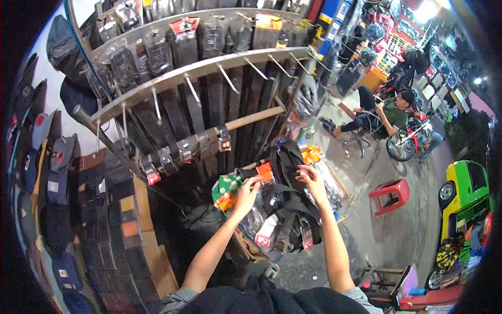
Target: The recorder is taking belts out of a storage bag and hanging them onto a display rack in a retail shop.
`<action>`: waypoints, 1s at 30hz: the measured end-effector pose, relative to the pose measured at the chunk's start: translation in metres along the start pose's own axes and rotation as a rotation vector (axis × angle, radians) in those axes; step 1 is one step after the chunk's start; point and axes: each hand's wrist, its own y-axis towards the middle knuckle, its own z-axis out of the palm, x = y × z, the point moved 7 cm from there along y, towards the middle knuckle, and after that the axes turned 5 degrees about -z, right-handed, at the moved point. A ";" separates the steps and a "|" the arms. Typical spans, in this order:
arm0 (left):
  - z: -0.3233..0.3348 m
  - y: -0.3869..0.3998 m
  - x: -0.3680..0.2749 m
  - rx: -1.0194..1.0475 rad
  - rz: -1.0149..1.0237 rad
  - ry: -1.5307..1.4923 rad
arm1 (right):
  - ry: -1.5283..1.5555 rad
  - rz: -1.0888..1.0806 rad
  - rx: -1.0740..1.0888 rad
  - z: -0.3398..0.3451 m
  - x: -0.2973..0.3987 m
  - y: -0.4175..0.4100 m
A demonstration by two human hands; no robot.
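My left hand (248, 194) is raised over a heap of goods, its fingers bent close together near an orange card (264, 172). Whether anything small is pinched in it is unclear. To the right, my right hand (312, 181) has its fingers apart and holds nothing visible, in front of a black bag-like item (285, 159). Below the hands lie black straps (292, 196), a white packet with a red label (266, 231) and clear plastic wrappers. A green patterned item (227, 186) rests at the heap's left side. A carton (249, 251) shows beneath the goods.
A metal rack (200, 68) with prongs holds packaged goods and hanging dark belts ahead. Caps (60, 153) and wallets line the left. To the right are a red plastic stool (390, 197), a seated person (392, 114), a motorcycle wheel (401, 145) and a green-yellow vehicle (466, 192).
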 end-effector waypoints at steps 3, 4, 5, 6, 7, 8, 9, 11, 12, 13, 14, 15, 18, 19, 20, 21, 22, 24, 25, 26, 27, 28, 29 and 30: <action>0.035 -0.026 -0.017 -0.061 0.080 0.184 | -0.242 -0.023 -0.069 -0.049 -0.035 -0.034; 0.039 -0.035 -0.015 -0.099 0.080 0.268 | -0.284 0.035 -0.058 -0.049 -0.041 -0.047; 0.044 -0.041 -0.010 -0.135 0.105 0.371 | -0.385 -0.010 -0.042 -0.049 -0.038 -0.057; 0.044 -0.044 0.002 -0.161 0.059 0.365 | -0.434 -0.048 -0.026 -0.041 -0.038 -0.065; 0.055 -0.044 0.005 -0.168 0.025 0.339 | -0.501 -0.081 -0.033 -0.050 -0.038 -0.076; 0.066 -0.042 0.006 -0.142 0.014 0.283 | -0.554 -0.149 -0.026 -0.058 -0.066 -0.077; 0.065 -0.041 0.005 -0.195 0.033 0.310 | -0.612 -0.225 -0.019 -0.054 -0.062 -0.080; 0.058 -0.038 0.009 -0.257 -0.023 0.308 | -0.559 -0.277 0.007 -0.043 -0.059 -0.085; 0.063 -0.040 -0.002 -0.266 0.040 0.203 | -0.637 -0.293 -0.010 -0.048 -0.060 -0.092; 0.066 -0.039 -0.010 -0.264 0.041 0.207 | -0.632 -0.293 -0.013 -0.053 -0.064 -0.092; 0.068 -0.036 -0.017 -0.270 0.024 0.271 | -0.618 -0.267 -0.050 -0.059 -0.068 -0.089; 0.068 -0.034 -0.026 -0.284 0.007 0.336 | -0.603 -0.247 -0.081 -0.063 -0.066 -0.084; 0.059 -0.032 -0.054 -0.326 0.061 0.344 | -0.534 -0.365 -0.143 -0.069 -0.039 -0.077; 0.064 -0.029 -0.073 -0.317 0.095 0.351 | -0.519 -0.355 -0.161 -0.078 -0.037 -0.073; 0.069 -0.028 -0.088 -0.278 0.086 0.281 | -0.527 -0.399 -0.186 -0.086 -0.031 -0.069; 0.056 -0.028 -0.095 -0.300 0.089 0.295 | -0.509 -0.419 -0.167 -0.076 -0.013 -0.065; 0.045 -0.026 -0.102 -0.335 0.088 0.340 | -0.480 -0.348 -0.131 -0.071 -0.001 -0.058; 0.030 -0.020 -0.117 -0.399 0.156 0.370 | -0.468 -0.317 -0.105 -0.066 0.024 -0.051; 0.025 -0.016 -0.122 -0.407 0.162 0.368 | -0.492 -0.336 -0.119 -0.066 0.031 -0.045; 0.019 -0.011 -0.127 -0.442 0.160 0.465 | -0.513 -0.374 -0.120 -0.064 0.043 -0.039; 0.014 -0.007 -0.132 -0.467 0.155 0.562 | -0.534 -0.403 -0.126 -0.062 0.053 -0.033; 0.007 0.000 -0.134 -0.453 0.129 0.506 | -0.535 -0.427 -0.134 -0.060 0.062 -0.028; 0.001 0.004 -0.139 -0.445 0.141 0.499 | -0.512 -0.444 -0.136 -0.057 0.071 -0.022; -0.008 0.008 -0.145 -0.459 0.194 0.482 | -0.489 -0.424 -0.113 -0.050 0.078 -0.014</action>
